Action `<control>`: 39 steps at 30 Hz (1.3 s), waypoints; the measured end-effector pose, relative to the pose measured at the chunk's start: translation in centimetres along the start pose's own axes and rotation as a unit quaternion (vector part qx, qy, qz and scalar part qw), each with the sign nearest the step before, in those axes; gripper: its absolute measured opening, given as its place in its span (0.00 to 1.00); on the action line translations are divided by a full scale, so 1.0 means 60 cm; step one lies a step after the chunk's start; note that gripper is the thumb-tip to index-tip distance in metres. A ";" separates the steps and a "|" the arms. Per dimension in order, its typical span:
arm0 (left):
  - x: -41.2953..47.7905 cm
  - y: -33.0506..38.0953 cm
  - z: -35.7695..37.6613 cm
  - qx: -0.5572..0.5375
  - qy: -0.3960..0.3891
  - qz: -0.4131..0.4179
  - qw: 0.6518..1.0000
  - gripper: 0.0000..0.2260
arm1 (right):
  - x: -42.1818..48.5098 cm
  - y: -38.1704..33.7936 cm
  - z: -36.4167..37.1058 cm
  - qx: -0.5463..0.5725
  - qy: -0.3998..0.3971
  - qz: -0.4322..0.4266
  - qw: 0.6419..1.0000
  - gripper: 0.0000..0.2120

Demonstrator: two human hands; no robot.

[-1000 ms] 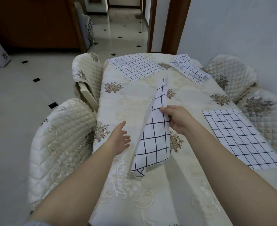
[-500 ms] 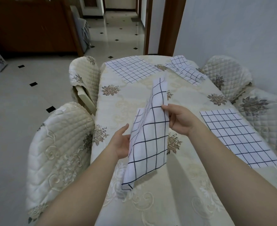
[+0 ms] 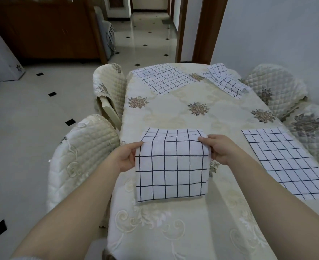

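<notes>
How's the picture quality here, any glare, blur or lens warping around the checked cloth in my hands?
Head view: soft, even light; the checked cloth, held by the left hand and right hand, is sharp and casts a faint shadow on the tablecloth. Head view: glare on the glossy floor down the hallway. Head view: the wide-angle lens bows the door frame.

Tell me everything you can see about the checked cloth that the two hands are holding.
The checked cloth is white with a grid of thin dark lines and looks like soft fabric. It is folded over: the fold arches up between the hands, the near part slopes down to the table, and a far part shows behind the fold. The left hand pinches its left edge and the right hand pinches its right edge.
</notes>
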State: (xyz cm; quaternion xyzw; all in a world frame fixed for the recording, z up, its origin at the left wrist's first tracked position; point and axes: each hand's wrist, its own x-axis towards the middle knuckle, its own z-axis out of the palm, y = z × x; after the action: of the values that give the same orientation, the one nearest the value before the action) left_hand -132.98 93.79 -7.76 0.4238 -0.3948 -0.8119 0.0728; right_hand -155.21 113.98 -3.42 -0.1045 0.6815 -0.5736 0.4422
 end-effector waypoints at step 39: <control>0.015 -0.076 -0.100 0.139 0.132 -0.021 0.981 0.10 | 0.089 0.152 0.104 -0.175 0.018 0.087 0.981 0.14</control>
State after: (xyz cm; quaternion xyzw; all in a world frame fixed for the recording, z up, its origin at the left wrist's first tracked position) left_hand -128.06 93.02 -13.50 0.5418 -0.4816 -0.6872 0.0479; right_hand -150.51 109.09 -13.64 -0.1104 0.7855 -0.4069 0.4530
